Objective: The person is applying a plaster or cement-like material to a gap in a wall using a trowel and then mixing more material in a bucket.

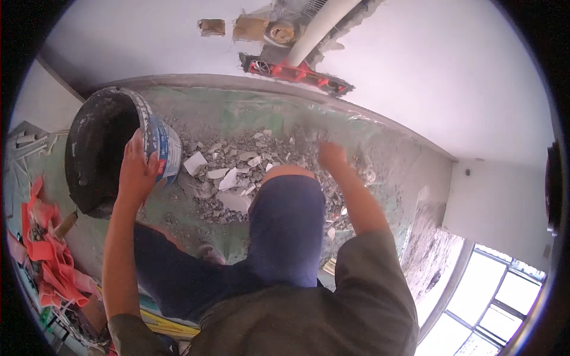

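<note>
My left hand (pixel 138 166) grips a large dark bucket (pixel 168 142) with a blue label, tipped with its mouth toward the left. My right hand (pixel 332 155) is closed above the right part of a heap of grey rubble and white broken pieces (pixel 228 178); what it holds, if anything, is hidden. The rubble lies on a dusty green floor (pixel 231 110), to the right of the bucket. My bent knee (pixel 287 196) covers part of the heap.
A white wall (pixel 445 95) bears a pipe (pixel 320 29) and a red fitting (pixel 297 72) in a broken recess. At left lie crumpled red material (pixel 44 243) and thin white pipes (pixel 29 145). Yellow lengths (pixel 166 323) lie behind me. A window (pixel 493 296) is at lower right.
</note>
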The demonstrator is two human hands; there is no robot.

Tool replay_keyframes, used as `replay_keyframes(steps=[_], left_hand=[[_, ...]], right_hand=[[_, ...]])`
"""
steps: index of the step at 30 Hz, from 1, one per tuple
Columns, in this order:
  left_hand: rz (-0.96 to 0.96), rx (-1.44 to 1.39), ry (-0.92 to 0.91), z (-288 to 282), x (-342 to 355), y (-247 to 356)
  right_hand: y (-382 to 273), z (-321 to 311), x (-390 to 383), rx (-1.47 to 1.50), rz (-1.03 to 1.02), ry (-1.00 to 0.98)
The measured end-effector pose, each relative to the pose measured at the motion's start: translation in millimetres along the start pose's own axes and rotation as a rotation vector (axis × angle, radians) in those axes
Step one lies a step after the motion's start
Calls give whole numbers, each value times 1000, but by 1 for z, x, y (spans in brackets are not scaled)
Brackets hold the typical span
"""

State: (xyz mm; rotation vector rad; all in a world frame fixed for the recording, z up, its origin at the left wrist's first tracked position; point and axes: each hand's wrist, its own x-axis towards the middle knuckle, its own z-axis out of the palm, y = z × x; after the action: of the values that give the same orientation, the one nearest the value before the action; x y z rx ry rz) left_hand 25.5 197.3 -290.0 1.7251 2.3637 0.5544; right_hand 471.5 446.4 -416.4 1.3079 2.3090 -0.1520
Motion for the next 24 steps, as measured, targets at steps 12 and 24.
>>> replay_keyframes(steps=[12, 24], left_hand=[[34, 34, 33, -1, -9, -14], [35, -14, 11, -6, -3, -6]], right_hand=[[10, -56, -126, 92, 30, -129], [-30, -1, -68, 32, -164, -32]])
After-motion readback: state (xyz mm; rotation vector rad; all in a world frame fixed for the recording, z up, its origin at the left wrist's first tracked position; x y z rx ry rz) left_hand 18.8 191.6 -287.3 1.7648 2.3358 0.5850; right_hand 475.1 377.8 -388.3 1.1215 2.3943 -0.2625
